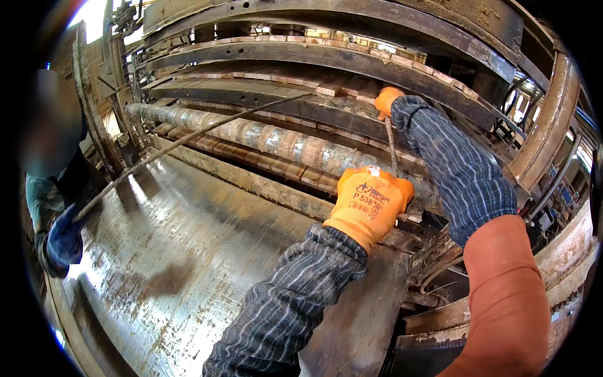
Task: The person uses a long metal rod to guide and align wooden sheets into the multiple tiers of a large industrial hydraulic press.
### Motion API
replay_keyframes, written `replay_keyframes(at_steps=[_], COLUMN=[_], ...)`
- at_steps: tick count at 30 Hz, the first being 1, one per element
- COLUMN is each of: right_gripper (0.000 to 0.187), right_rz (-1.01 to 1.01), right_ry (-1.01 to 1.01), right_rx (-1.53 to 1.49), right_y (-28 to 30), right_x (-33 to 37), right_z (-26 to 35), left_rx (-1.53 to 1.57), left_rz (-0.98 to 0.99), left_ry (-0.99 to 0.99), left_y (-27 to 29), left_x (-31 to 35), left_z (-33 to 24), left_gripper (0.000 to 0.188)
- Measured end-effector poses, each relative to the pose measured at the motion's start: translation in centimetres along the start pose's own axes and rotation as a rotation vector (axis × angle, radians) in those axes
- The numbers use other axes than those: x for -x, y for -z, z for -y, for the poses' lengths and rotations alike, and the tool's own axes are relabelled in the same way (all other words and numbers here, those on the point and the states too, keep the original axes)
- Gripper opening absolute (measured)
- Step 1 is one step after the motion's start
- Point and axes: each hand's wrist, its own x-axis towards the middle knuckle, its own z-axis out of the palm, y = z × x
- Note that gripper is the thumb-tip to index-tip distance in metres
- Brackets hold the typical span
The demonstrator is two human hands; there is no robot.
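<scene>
My left hand (pixel 375 202), in an orange glove, is closed around the lower part of a thin rusty metal rod (pixel 392 141). Farther up and to the right, my right hand (pixel 387 102), gloved in orange too, is closed at the rod's upper end, by the edge of a dark steel platen (pixel 352 113). The fingertips of both hands are largely hidden. Reddish-brown wooden strips (pixel 327 89) lie on the platen just left of my right hand. Behind my left fist runs a worn, scaly roller (pixel 270 141).
A wide, shiny metal sheet (pixel 188 232) slopes across the near left. At the left a co-worker's blue-gloved hand (pixel 65 239) holds a long thin rod (pixel 188 137) reaching over the roller to the strips. Stacked steel beams (pixel 251 53) stand behind; a rusty post (pixel 543 119) rises at right.
</scene>
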Motion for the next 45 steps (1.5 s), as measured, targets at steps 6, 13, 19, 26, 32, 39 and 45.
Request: replay_keyframes(at_steps=[6,13,19,26,32,39,45], right_gripper=[0.029,0.018,0.017,0.029,0.035,0.029,0.025], right_rz=[0.137,0.062,0.099,-0.006,-0.034,-0.280,-0.255], right_ry=[0.073,0.186,0.199,0.249,-0.316,0.020,-0.408], right_rx=[0.260,0.289,0.331,0.221,-0.811,-0.522,-2.662], right_y=[-0.4,1.4,1.9,1.2,1.6,5.6,10.3], right_x=[-1.4,0.8,2.7,3.7,5.8,8.9,12.1], right_z=[1.9,2.0,3.0,2.6,4.2,6.6,13.4], left_rx=[0.010,-0.026,-0.069,-0.016,-0.009,0.061,0.623], left_rz=[0.046,0.027,0.020,0.071,-0.042,-0.211,-0.839], left_ry=[-0.041,-0.067,-0.063,-0.005,0.109,0.203,0.393], left_y=[0.0,1.4,0.9,1.6,0.8,3.3,7.0], left_x=[-0.2,0.9,2.1,2.7,4.6,10.3,16.0], left_z=[0.5,-0.5,-1.5,-2.5,-3.4,-3.0,-4.7], left_gripper=[0.015,0.008,0.008,0.007,0.009,0.048,0.028])
